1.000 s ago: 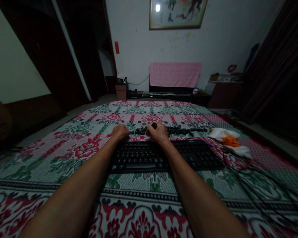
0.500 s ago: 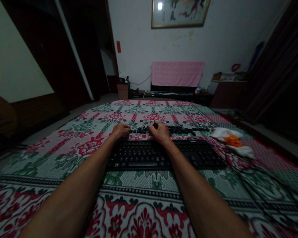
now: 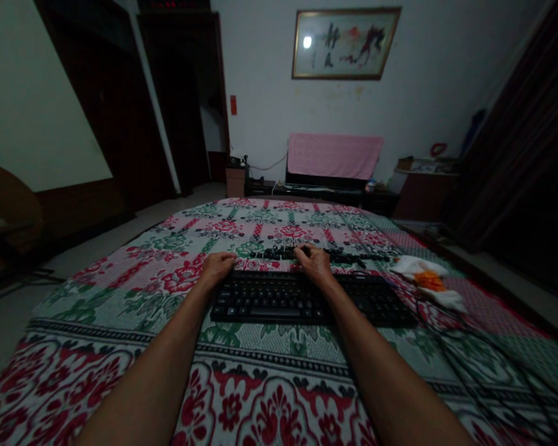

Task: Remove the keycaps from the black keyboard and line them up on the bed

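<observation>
A black keyboard [image 3: 267, 296] lies flat on the patterned cloth, between my forearms. Behind it runs an uneven row of small loose black keycaps [image 3: 279, 253]. My left hand [image 3: 217, 267] is beside the keyboard's far left corner, fingers drawn together; whatever they may hold is hidden. Over the row, my right hand [image 3: 315, 263] pinches a small dark piece that looks like a keycap [image 3: 305, 250] between thumb and finger. The right wrist and forearm cover part of the keyboard.
Right of the keyboard sit a white and orange cloth bundle [image 3: 430, 280] and loops of black cable [image 3: 465, 353]. The flowered tablecloth [image 3: 177, 272] covers the whole surface. Farther off stands a screen under a pink cloth [image 3: 335, 155].
My left hand has drawn back from the left end of the keycap row toward the keyboard's corner. My right hand has shifted slightly right along the row. The view has tilted up.
</observation>
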Action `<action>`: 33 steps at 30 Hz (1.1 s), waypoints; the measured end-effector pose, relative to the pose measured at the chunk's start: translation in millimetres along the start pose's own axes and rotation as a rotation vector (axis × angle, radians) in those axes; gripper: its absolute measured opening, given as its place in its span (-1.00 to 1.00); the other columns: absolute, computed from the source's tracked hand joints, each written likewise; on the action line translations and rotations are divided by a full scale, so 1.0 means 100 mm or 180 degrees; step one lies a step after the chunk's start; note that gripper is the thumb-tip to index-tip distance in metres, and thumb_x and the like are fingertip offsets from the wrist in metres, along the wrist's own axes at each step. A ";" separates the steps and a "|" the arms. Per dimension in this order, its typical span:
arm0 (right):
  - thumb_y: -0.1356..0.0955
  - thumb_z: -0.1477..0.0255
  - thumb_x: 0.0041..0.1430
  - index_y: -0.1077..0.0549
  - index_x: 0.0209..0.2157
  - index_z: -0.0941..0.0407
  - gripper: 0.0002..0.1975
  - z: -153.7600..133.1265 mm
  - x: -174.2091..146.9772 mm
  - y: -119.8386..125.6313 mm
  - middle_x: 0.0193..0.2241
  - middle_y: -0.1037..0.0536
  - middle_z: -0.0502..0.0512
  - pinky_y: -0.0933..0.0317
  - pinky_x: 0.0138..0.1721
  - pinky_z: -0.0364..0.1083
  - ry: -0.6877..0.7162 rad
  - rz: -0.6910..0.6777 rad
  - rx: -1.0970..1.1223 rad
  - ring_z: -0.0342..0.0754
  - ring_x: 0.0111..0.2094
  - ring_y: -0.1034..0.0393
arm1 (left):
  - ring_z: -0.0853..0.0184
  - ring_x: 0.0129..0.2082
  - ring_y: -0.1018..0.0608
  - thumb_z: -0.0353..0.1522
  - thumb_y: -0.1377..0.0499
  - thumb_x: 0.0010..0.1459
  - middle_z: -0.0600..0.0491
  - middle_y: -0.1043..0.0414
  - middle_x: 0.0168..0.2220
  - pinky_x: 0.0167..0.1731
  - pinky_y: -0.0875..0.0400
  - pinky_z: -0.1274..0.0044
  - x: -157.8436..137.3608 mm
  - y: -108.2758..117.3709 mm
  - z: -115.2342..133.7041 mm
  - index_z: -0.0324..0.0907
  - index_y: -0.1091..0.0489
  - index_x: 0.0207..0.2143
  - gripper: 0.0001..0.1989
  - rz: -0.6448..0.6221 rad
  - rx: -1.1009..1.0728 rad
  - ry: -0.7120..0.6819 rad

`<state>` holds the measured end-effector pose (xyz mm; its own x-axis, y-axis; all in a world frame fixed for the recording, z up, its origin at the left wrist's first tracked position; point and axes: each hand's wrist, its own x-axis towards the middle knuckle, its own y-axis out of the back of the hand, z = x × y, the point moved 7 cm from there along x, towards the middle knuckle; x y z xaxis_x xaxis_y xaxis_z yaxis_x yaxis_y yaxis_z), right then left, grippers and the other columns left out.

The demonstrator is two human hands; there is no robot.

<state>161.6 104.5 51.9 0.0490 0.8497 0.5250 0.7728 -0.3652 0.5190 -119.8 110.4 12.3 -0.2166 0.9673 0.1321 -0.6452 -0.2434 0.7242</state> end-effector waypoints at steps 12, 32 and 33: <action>-0.18 0.26 0.10 -0.48 -0.39 0.12 -0.69 0.08 -0.16 0.05 -0.53 -0.52 0.04 -0.14 -0.41 -0.20 -0.0112 -0.0067 -0.0452 -0.10 -0.48 -0.39 | 0.31 -0.15 -0.49 -0.27 -0.06 0.05 0.09 -0.51 -0.18 -0.20 -0.30 0.60 -0.05 -0.04 0.05 -0.06 -0.50 -0.23 -0.72 -0.0036 0.0479 -0.0152; -0.19 0.28 0.07 -0.49 -0.34 0.13 -0.69 0.17 -0.13 0.13 -0.57 -0.51 0.03 -0.17 -0.41 -0.18 -0.0300 0.0038 -0.0198 -0.07 -0.48 -0.39 | 0.32 -0.08 -0.45 -0.31 0.00 0.10 0.08 -0.49 -0.13 -0.13 -0.26 0.60 -0.05 -0.10 0.09 -0.06 -0.47 -0.17 -0.68 -0.0156 0.0936 -0.0344; -0.19 0.28 0.07 -0.49 -0.34 0.12 -0.69 0.18 -0.13 0.11 -0.58 -0.51 0.02 -0.17 -0.43 -0.18 -0.0306 0.0025 -0.0200 -0.07 -0.49 -0.39 | 0.32 -0.08 -0.45 -0.32 0.01 0.10 0.08 -0.48 -0.13 -0.13 -0.26 0.60 -0.05 -0.10 0.09 -0.07 -0.48 -0.17 -0.68 -0.0151 0.0942 -0.0364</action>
<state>181.2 96.3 39.1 0.1178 0.8782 0.4636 0.7310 -0.3927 0.5580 -105.6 108.9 10.7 -0.0969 0.9829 0.1565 -0.4079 -0.1826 0.8946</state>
